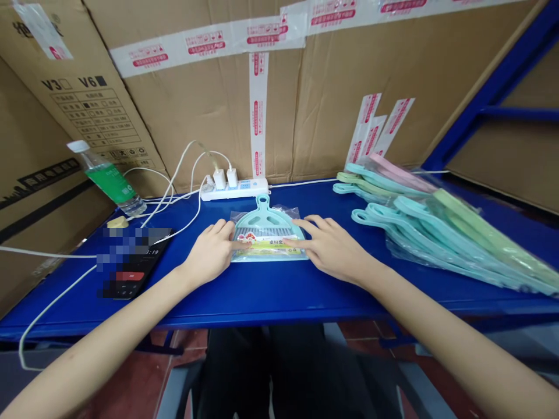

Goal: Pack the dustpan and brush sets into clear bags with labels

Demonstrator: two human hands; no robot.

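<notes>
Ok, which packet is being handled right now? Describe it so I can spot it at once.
On the blue table, just in front of the white power strip, lies a bagged teal dustpan set between the left hand and right hand. Unlike the stacked packets to the right, it lies alone, touched by both hands.

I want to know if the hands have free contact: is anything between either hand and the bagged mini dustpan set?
Nothing visible. The left hand and right hand both rest directly on the bagged dustpan set.
</notes>
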